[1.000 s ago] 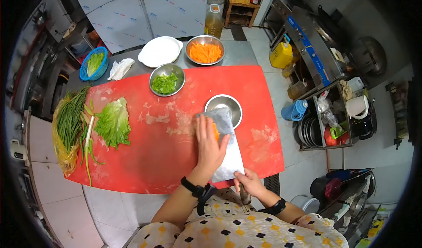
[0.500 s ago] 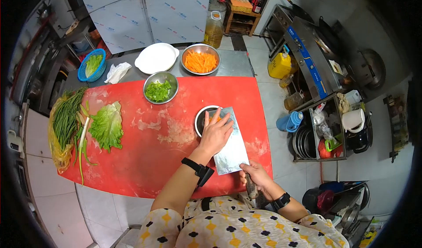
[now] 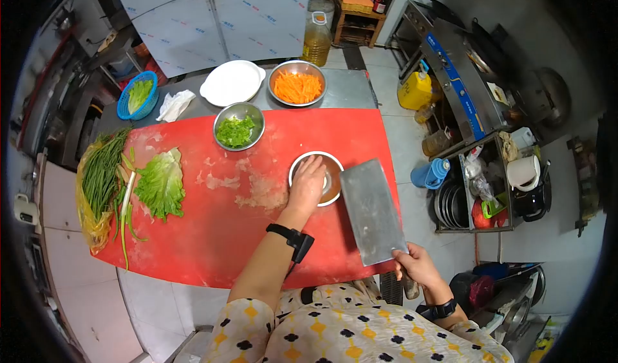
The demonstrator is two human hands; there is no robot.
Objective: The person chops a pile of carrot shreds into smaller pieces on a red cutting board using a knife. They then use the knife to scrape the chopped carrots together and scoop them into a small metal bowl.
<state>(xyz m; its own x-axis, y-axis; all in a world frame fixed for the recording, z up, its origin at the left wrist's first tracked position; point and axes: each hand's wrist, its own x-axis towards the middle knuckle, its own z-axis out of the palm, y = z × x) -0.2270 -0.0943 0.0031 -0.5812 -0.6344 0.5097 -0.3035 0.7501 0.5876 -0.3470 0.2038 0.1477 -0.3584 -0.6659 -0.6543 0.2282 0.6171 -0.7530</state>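
A cleaver (image 3: pixel 370 212) with a broad grey blade is in my right hand (image 3: pixel 418 266), which is closed around its handle. The blade lies tilted over the right part of the red board (image 3: pixel 212 247), just beside a white-rimmed bowl (image 3: pixel 335 170). Brownish liquid shows inside this bowl. My left hand (image 3: pixel 308 183) reaches over the bowl's left side with its fingers slightly apart and dipping inside. Its fingertips are partly hidden, and I see nothing held in them.
Behind the bowl stand metal bowls of chopped greens (image 3: pixel 235 131) and carrot strips (image 3: pixel 297 89), and a white dish (image 3: pixel 232 83). Lettuce leaf (image 3: pixel 161 184), a scallion (image 3: pixel 127 202) and bagged green stalks (image 3: pixel 103 176) lie left. A shelf rack (image 3: pixel 476 189) stands right.
My right hand has moved the cleaver right, away from the bowl. My left hand has left the blade and now dips into the bowl, whose inside is more exposed.
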